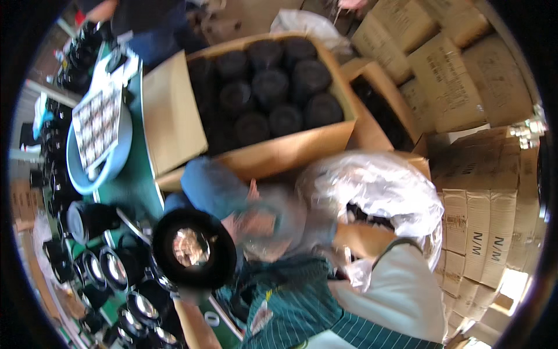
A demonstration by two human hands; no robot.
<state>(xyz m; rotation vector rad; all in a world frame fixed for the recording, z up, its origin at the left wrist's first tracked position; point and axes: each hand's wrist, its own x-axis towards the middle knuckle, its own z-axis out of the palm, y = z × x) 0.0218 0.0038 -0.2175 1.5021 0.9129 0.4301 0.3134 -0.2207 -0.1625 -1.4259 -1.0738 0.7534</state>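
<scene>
My left hand [193,294] grips a black round housing [224,250] from below. Its shiny, silvery inside faces up toward me. Only a blurred part of this hand shows under the rim. My right forearm [363,239] reaches across from the right. At its end my right hand [256,225] is smeared by motion, with thin clear plastic [290,218] around it, so its fingers cannot be made out. Beside the left hand, several similar black housings with shiny insides [116,267] crowd a green table.
Ahead stands an open carton [279,145] packed with black cylinders. A large clear plastic bag [383,186] lies right of my hands. A light-blue basin [119,166] bears a sheet of small round parts [99,125]. Brown cartons [447,81] are stacked at the right.
</scene>
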